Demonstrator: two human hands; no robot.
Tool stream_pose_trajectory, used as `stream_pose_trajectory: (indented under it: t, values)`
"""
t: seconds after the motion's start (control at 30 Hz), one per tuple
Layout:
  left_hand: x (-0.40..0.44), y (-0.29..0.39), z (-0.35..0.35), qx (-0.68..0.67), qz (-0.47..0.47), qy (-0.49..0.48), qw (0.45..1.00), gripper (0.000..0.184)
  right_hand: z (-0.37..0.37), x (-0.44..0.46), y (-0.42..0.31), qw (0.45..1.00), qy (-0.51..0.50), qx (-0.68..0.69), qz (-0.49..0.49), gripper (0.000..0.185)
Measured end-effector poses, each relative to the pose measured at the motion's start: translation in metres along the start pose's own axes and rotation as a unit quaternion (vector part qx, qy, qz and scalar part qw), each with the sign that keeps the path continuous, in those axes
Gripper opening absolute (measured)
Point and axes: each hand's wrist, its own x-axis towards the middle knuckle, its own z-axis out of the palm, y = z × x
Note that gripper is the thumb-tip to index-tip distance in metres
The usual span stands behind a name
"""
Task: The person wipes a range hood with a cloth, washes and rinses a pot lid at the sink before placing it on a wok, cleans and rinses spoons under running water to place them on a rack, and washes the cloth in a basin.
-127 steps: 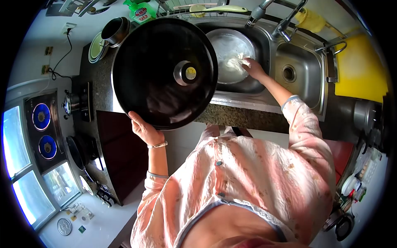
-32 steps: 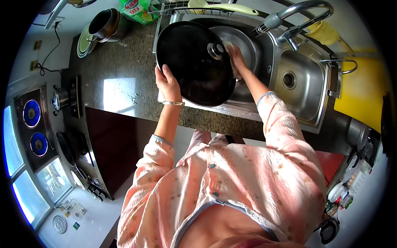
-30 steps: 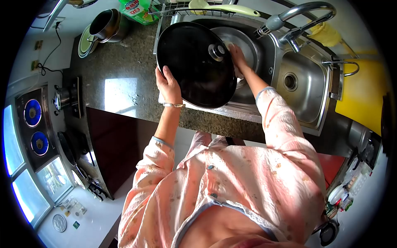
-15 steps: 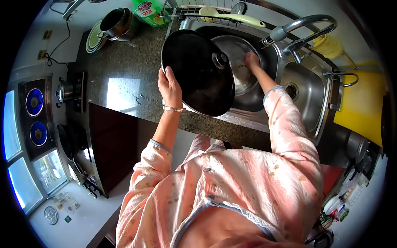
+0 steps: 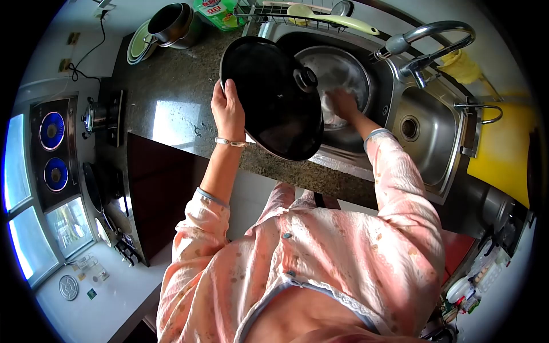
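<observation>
My left hand grips the left rim of a large dark pot lid, which is held tilted over the counter's edge and the sink. A round knob stands out on the lid's right side. My right hand is low inside a round metal basin in the left sink bowl. Whitish material, perhaps cloth or foam, shows by its fingers, which are shaded and closed, so what they hold is unclear. The lid hides part of the basin.
A faucet arches over the sink's back edge, with the right bowl beside it. A wire rack with a pale green ladle lies behind. Pots and a green detergent bag stand back left; a yellow board is at right.
My right hand has moved left and nearer to me within the basin. The lid stays in my left hand, shifted slightly left. The whole view has shifted a little.
</observation>
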Motion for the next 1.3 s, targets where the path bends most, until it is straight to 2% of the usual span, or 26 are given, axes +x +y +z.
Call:
stream_pose_trajectory:
  t: [0.03, 0.07, 0.1, 0.13, 0.17, 0.23, 0.27, 0.37, 0.43, 0.57, 0.6, 0.63, 0.7, 0.73, 0.8, 0.83, 0.87, 0.97, 1.0, 1.07, 1.1, 1.13, 1.17, 1.23, 1.27, 1.3]
  values:
    - [0.002, -0.002, 0.001, -0.002, -0.001, 0.001, 1.000, 0.032, 0.003, 0.004, 0.004, 1.000, -0.001, -0.002, -0.001, 0.072]
    - [0.004, -0.004, 0.003, -0.016, 0.009, 0.000, 1.000, 0.032, 0.003, 0.010, 0.011, 0.982, 0.046, 0.143, 0.115, 0.066]
    - [0.004, -0.005, 0.004, -0.030, 0.019, 0.000, 0.999, 0.032, -0.010, 0.012, 0.012, 0.927, 0.092, 0.283, 0.226, 0.060]
    - [0.005, -0.004, 0.003, -0.017, 0.014, -0.006, 1.000, 0.033, -0.040, 0.002, 0.011, 0.883, 0.133, 0.376, 0.247, 0.051]
    - [0.005, -0.005, 0.004, -0.022, 0.012, -0.003, 1.000, 0.033, -0.059, -0.004, 0.010, 0.886, 0.133, 0.371, 0.246, 0.051]
    - [0.007, -0.005, 0.008, -0.035, 0.028, -0.009, 0.999, 0.033, -0.092, -0.016, 0.008, 0.827, 0.296, 0.468, 0.096, 0.044]
    - [0.007, -0.004, 0.009, -0.038, 0.028, -0.008, 0.999, 0.033, -0.140, -0.031, -0.009, 0.833, 0.268, 0.483, 0.034, 0.040]
    - [0.004, 0.001, 0.014, 0.035, 0.035, -0.020, 0.999, 0.035, -0.210, -0.045, -0.049, 0.839, 0.348, 0.397, -0.132, 0.036]
    - [-0.005, 0.010, 0.024, 0.018, 0.049, -0.002, 0.999, 0.036, -0.237, -0.047, -0.080, 0.820, 0.411, 0.351, -0.190, 0.036]
    - [-0.019, 0.016, 0.032, 0.026, 0.067, 0.002, 0.997, 0.043, -0.249, -0.032, -0.120, 0.818, 0.417, 0.293, -0.266, 0.041]
    - [-0.023, 0.021, 0.034, 0.039, 0.068, 0.008, 0.997, 0.042, -0.248, -0.029, -0.128, 0.833, 0.396, 0.271, -0.276, 0.043]
    - [-0.023, 0.014, 0.034, 0.064, 0.090, 0.005, 0.994, 0.031, -0.249, -0.027, -0.135, 0.846, 0.374, 0.248, -0.287, 0.045]
    - [-0.028, 0.011, 0.037, 0.035, 0.089, 0.027, 0.995, 0.031, -0.259, -0.024, -0.143, 0.857, 0.353, 0.219, -0.306, 0.043]
    - [-0.032, 0.012, 0.037, 0.035, 0.094, 0.031, 0.994, 0.026, -0.255, -0.011, -0.138, 0.832, 0.407, 0.125, -0.357, 0.041]
    - [-0.034, 0.008, 0.035, 0.045, 0.095, 0.023, 0.994, 0.024, -0.237, 0.028, -0.125, 0.821, 0.420, 0.118, -0.370, 0.034]
    - [-0.034, 0.006, 0.035, 0.053, 0.100, 0.017, 0.993, 0.023, -0.244, 0.029, -0.131, 0.824, 0.361, 0.324, -0.293, 0.032]
    - [-0.034, 0.003, 0.037, 0.003, 0.106, 0.011, 0.994, 0.022, -0.242, 0.041, -0.126, 0.829, 0.374, 0.285, -0.301, 0.033]
    - [-0.038, 0.010, 0.034, -0.014, 0.094, -0.009, 0.995, 0.028, -0.213, 0.091, -0.097, 0.848, 0.373, 0.236, -0.293, 0.037]
    - [-0.038, 0.004, 0.033, -0.023, 0.086, -0.012, 0.996, 0.030, -0.212, 0.103, -0.088, 0.870, 0.132, 0.456, -0.132, 0.036]
    - [-0.040, 0.006, 0.031, -0.029, 0.081, -0.016, 0.996, 0.030, -0.178, 0.128, -0.063, 0.849, 0.090, 0.511, -0.099, 0.048]
    - [-0.040, 0.007, 0.032, -0.037, 0.078, -0.020, 0.996, 0.030, -0.185, 0.123, -0.058, 0.837, 0.052, 0.539, -0.082, 0.053]
    - [-0.040, 0.007, 0.032, -0.026, 0.092, -0.013, 0.995, 0.030, -0.147, 0.152, -0.038, 0.865, 0.091, 0.493, -0.024, 0.064]
    - [-0.041, 0.008, 0.031, -0.026, 0.093, -0.017, 0.995, 0.030, -0.131, 0.150, -0.029, 0.864, 0.093, 0.494, -0.020, 0.064]
    - [-0.042, 0.011, 0.030, -0.011, 0.024, -0.018, 0.999, 0.031, -0.126, 0.141, -0.017, 0.819, 0.013, 0.574, 0.009, 0.074]
    - [-0.043, 0.011, 0.030, -0.027, 0.037, -0.010, 0.999, 0.030, -0.126, 0.140, -0.013, 0.825, -0.033, 0.560, 0.070, 0.073]
    - [-0.042, 0.011, 0.032, -0.044, 0.050, -0.006, 0.998, 0.030, -0.145, 0.109, -0.022, 0.786, -0.073, 0.599, 0.135, 0.074]
